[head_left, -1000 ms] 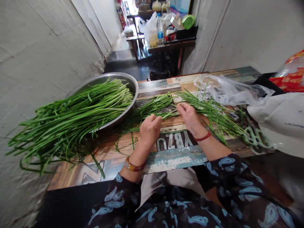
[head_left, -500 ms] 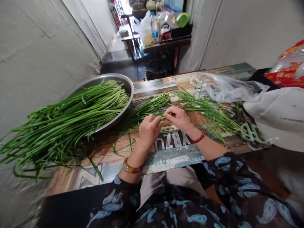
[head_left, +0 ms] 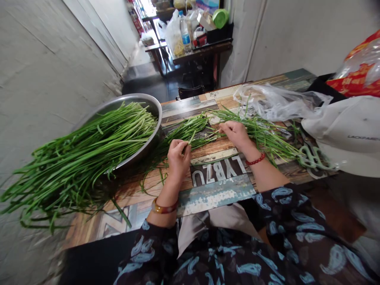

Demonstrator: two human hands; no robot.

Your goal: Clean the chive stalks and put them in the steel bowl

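A single garlic chive stalk (head_left: 192, 137) is pinched in my left hand (head_left: 178, 160), its pale end pointing up and right. My right hand (head_left: 237, 135) is apart from it, thumb and fingertips pressed together; whatever they hold is too small to make out. Between and beyond my hands lies a small pile of garlic chives (head_left: 190, 127). A looser heap of chives (head_left: 274, 144) spreads beside my right wrist. To the left, a big bunch of garlic chives (head_left: 97, 144) rests in a steel basin (head_left: 159, 116), leaves hanging over its near side.
Behind the loose heap lies a clear plastic bag (head_left: 270, 103). Scissors with pale green handles (head_left: 314, 156) and a light cap (head_left: 350, 134) sit at the right, near a red-printed bag (head_left: 353, 81). Another table (head_left: 204, 53) with a bottle stands farther back.
My hands were together at the chive and have parted: the right moved right, away from the stalk, while the left keeps it and tilts it upward. The view has shifted slightly.
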